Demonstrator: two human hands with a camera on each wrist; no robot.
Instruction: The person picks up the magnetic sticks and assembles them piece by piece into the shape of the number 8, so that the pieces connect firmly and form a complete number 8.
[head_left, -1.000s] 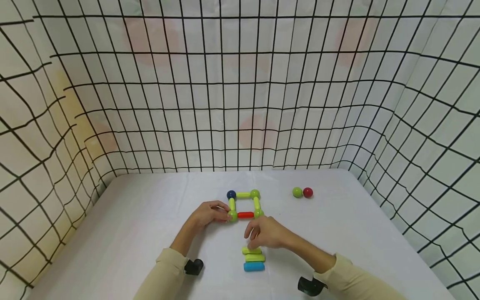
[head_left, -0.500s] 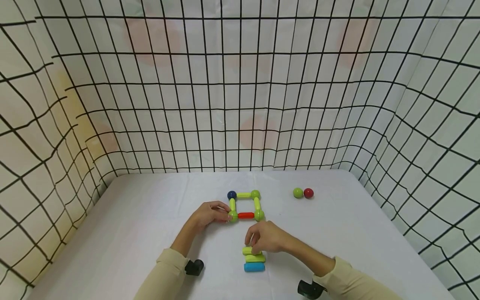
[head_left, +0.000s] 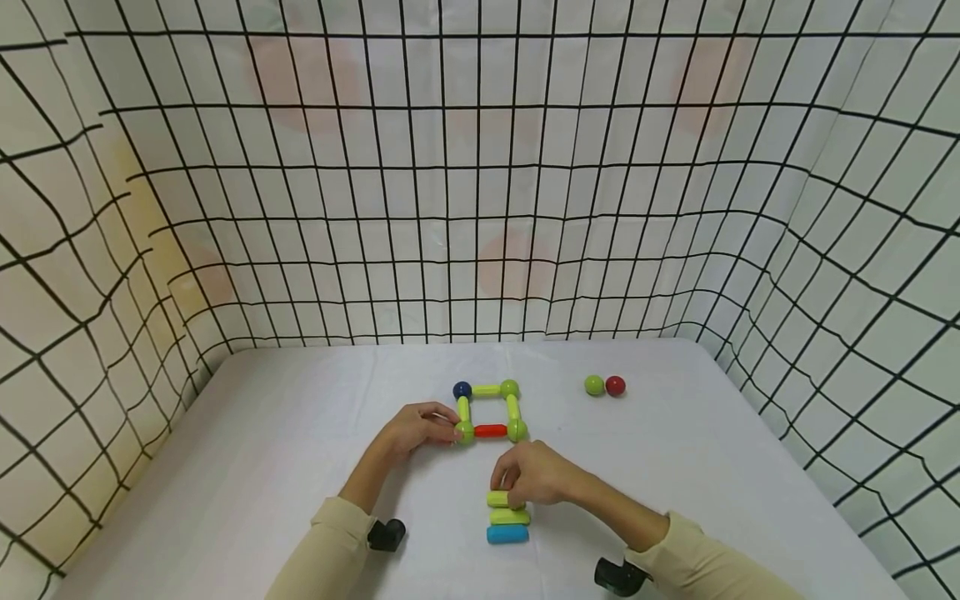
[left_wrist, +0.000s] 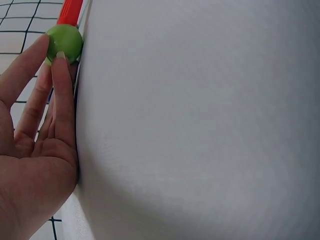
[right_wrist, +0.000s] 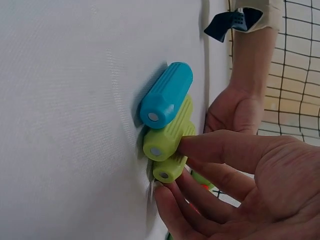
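A square of magnetic rods and balls lies on the white cloth: three lime rods, a red rod (head_left: pixel 491 431), a dark blue ball (head_left: pixel 462 390) and green balls at the other corners. My left hand (head_left: pixel 416 429) holds the near-left green ball (left_wrist: pixel 65 42) between thumb and fingertips. Closer to me, two lime rods and a blue rod (head_left: pixel 507 534) lie side by side. My right hand (head_left: pixel 536 472) pinches the farthest lime rod (right_wrist: pixel 169 170), its fingers partly covering it. The thumb also lies against the middle lime rod (right_wrist: pixel 160 145) in the right wrist view.
A loose green ball (head_left: pixel 594 385) and a red ball (head_left: pixel 616 386) sit together at the back right. Black netting (head_left: pixel 480 192) over white sheets walls the table (head_left: pixel 300 392) at the back and sides. Black wrist cameras hang below both sleeves.
My right hand has come down nearer to me and taken hold of the farthest lime rod, which has shifted slightly to the right. My left hand stays at the green ball.
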